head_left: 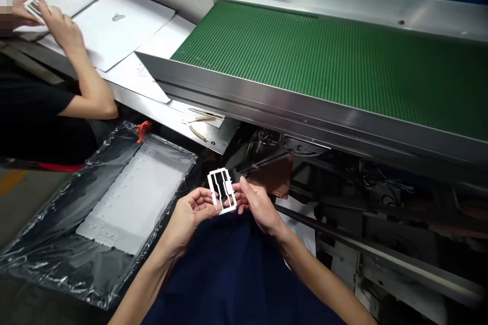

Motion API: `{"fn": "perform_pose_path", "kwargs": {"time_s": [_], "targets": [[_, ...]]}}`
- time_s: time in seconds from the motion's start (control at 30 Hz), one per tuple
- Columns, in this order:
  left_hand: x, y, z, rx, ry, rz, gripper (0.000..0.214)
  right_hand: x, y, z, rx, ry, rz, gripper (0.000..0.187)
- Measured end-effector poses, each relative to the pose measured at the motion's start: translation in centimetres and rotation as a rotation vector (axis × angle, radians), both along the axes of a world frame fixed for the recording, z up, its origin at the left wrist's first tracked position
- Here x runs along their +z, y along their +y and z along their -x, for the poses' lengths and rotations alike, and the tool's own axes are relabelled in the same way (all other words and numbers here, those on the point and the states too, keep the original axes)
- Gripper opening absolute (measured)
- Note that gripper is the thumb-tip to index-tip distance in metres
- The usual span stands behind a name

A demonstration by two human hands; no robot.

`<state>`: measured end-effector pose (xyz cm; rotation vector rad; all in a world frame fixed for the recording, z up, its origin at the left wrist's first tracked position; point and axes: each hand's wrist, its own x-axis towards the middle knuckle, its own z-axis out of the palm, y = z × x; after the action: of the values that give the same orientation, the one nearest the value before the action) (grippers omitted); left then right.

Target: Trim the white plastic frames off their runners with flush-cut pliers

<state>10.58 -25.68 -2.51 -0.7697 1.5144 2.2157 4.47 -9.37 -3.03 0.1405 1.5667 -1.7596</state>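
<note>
My left hand and my right hand hold a white moulded plastic frame between them in front of my dark blue top. It is a flat rectangular piece with open cut-outs and a waisted centre bar. The left hand's palm faces up, with the fingers under the frame's lower left side. The right hand pinches the frame's right edge with thumb and fingers. Below and left of my hands lies a clear plastic bag around a white sheet-like tray.
A green mesh conveyor belt with steel side rails runs across the upper right. Machine framing and cables lie beneath it. At upper left, a co-worker's hands hold a small white piece above white paper sheets on a steel table.
</note>
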Motion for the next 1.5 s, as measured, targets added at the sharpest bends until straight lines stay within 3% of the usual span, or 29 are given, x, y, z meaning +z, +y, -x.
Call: {"fn": "perform_pose_path", "kwargs": {"time_s": [0.33,0.53,0.77,1.0,1.2,1.37,1.5], "targets": [[-0.5,-0.2,-2.0,0.107,0.024,-0.001,0.027,0.0,-1.4,0.1,0.117,0.013,-0.011,0.055],[-0.2,0.0,-2.2,0.078,0.041,-0.036,0.031,0.9,-1.1,0.0,0.148,0.178,-0.034,0.031],[0.4,-2.5,0.6,0.030,0.058,0.112,0.034,1.2,-0.4,-0.1,0.218,0.168,-0.067,0.028],[0.7,-3.3,2.5,-0.004,0.000,0.028,0.030,0.5,0.2,-0.2,0.234,0.196,-0.068,0.030],[0.5,-3.7,2.9,-0.098,-0.003,0.050,0.025,0.4,0.3,-0.1,0.247,0.209,-0.079,0.029],[0.4,-4.6,3.6,-0.261,0.032,0.021,0.021,0.6,0.4,0.2,0.296,0.227,-0.115,0.029],[0.6,-5.2,3.9,-0.372,0.090,0.100,0.021,0.8,0.3,0.3,0.340,0.242,-0.144,0.027]]}}
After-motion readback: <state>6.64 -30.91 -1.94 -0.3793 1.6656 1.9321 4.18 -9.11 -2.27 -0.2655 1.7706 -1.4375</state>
